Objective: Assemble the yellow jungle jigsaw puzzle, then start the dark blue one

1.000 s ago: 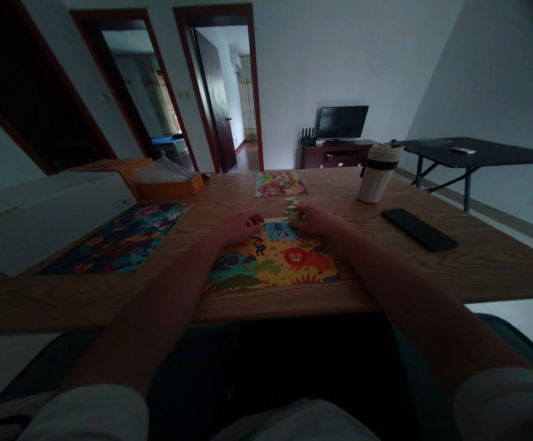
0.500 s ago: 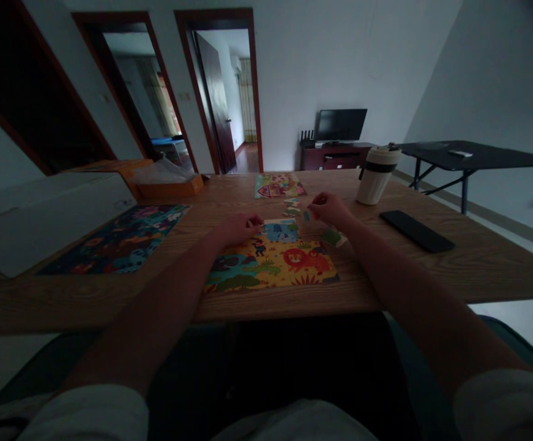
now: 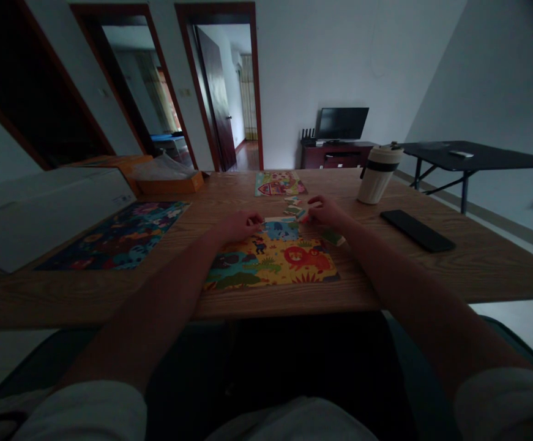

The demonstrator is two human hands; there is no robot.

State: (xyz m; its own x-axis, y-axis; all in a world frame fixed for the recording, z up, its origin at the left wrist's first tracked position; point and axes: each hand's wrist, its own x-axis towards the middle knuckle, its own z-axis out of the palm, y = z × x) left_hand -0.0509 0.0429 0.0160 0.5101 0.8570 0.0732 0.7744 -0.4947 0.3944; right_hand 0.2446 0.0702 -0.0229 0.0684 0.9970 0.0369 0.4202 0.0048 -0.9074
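Three jigsaw puzzles lay on the wooden worktop [image 3: 477, 275]. Nearest the person was a partly assembled animal puzzle [image 3: 270, 263] with a red lion, its upper edge still ragged around a blue section. A dark blue puzzle [image 3: 119, 236] lay to its left, and a smaller, brightly coloured puzzle [image 3: 278, 184] lay farther ahead. The left hand [image 3: 238, 226] was loosely curled, its fingers at the upper left edge of the lion puzzle. The right hand [image 3: 328, 211] was also curled, just beside a small cluster of loose pieces [image 3: 294, 209] and above a green piece [image 3: 333, 237] near the puzzle's right corner. Whether either hand pinched a piece could not be told. A cream tumbler [image 3: 379, 174] and a black phone [image 3: 417, 230] stood off to the right.
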